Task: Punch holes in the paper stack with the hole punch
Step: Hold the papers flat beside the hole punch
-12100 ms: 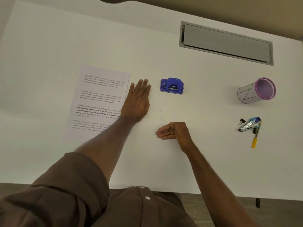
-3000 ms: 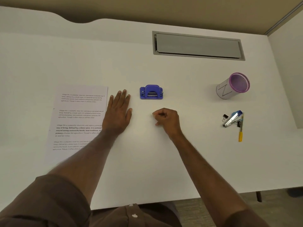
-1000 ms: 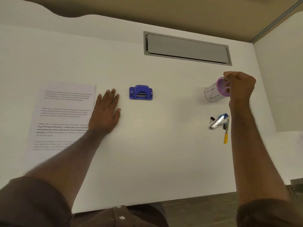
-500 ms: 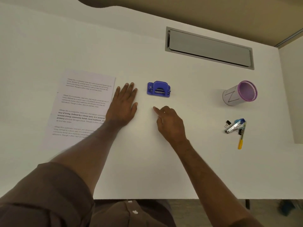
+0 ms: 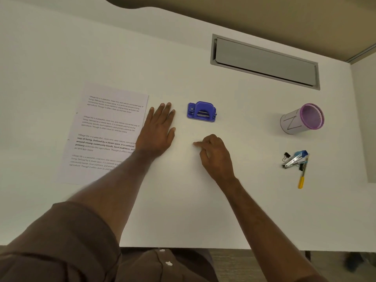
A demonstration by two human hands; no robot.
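A stack of printed paper [image 5: 105, 129] lies flat on the white desk at the left. The purple hole punch [image 5: 201, 112] stands by itself to the right of the stack, touched by neither hand. My left hand [image 5: 157, 135] lies flat with straight fingers on the desk, between paper and punch, and its heel and forearm cover the stack's right edge. Just below the punch, my right hand [image 5: 215, 155] has its fingers curled and its fingertips pinched together on the desk. Anything between those fingertips is too small to see.
A grey cup with a purple rim [image 5: 301, 119] lies tipped at the right. Below it are a blue stapler [image 5: 295, 159], a black binder clip [image 5: 286, 156] and a yellow-tipped pen [image 5: 302, 176]. A grey cable hatch [image 5: 264, 62] is set into the desk at the back.
One second ago my right hand was at the cup. It came back below the punch with a finger stretched out, and its fingertips are now drawn together. My left hand stayed put.
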